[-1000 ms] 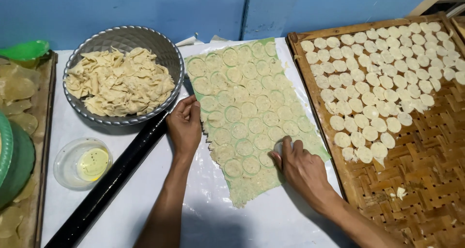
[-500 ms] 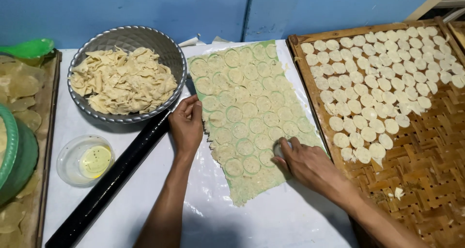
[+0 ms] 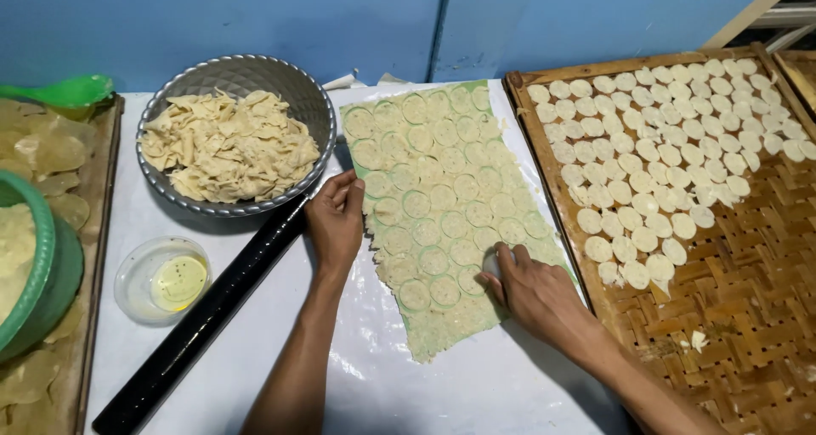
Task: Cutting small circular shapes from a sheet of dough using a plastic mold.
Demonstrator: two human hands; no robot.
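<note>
Dough sheet (image 3: 442, 206) lies mid-desk between the metal bowl (image 3: 297, 95) of scraps and the woven tray (image 3: 748, 316) at the right edge. Our left hand (image 3: 336, 223) rests flat on its left edge, grip open, holding nothing. Our right hand (image 3: 531, 290) presses its lower right part, fingers curled over a small pale round piece (image 3: 493, 263); we cannot tell whether that grip actually closes on it.
</note>
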